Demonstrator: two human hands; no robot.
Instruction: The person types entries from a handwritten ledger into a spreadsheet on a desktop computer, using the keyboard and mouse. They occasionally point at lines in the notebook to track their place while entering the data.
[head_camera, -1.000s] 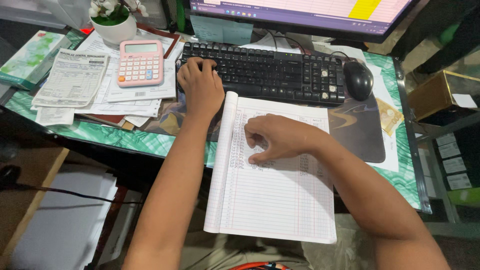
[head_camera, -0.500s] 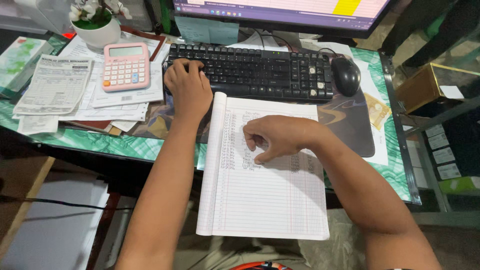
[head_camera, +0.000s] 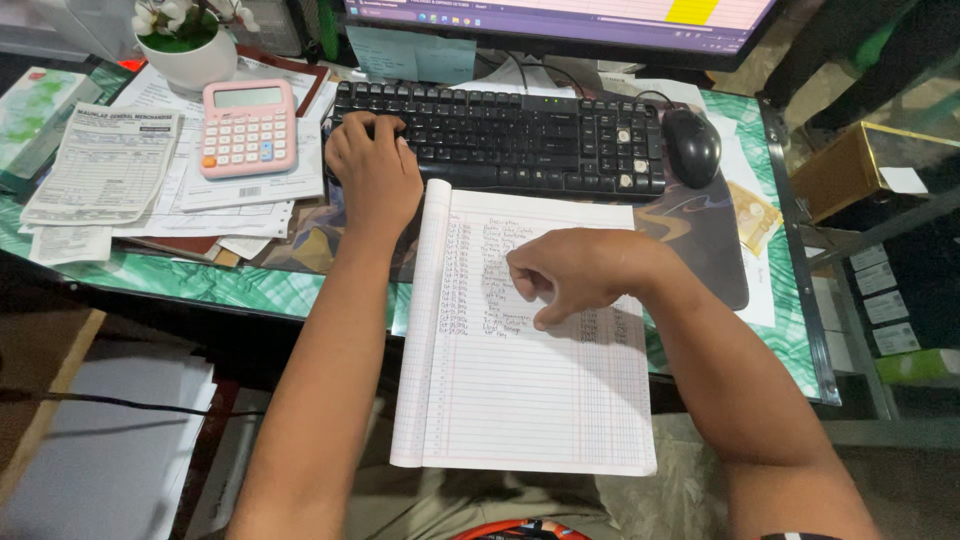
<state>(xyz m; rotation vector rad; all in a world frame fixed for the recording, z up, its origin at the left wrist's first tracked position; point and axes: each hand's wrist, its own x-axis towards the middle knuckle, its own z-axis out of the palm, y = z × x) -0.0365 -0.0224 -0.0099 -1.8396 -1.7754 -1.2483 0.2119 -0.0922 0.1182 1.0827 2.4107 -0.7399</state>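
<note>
**Inspector:** Where are your hands resting right now?

**Me:** My left hand (head_camera: 375, 165) is lying palm down on the left end of the black keyboard (head_camera: 500, 135), fingers curled over the keys and gripping nothing. My right hand (head_camera: 575, 275) is pressing on the open ledger (head_camera: 520, 380), loosely curled, index finger pointing at a handwritten row about halfway down the filled lines. It is holding nothing either.

**Inspector:** Anything changing compared with a second ago?

**Me:** Very little. My left hand is staying on the same keys, and my right fingertip is sitting at nearly the same row. I am judging that one entry is being read and keyed in.

**Inspector:** Location of the ledger?

**Me:** It is lying just below the keyboard, overhanging the near edge of the desk (head_camera: 300, 285) toward my lap. The pink calculator (head_camera: 248, 128) and mouse (head_camera: 692, 145) are sitting untouched.
</note>
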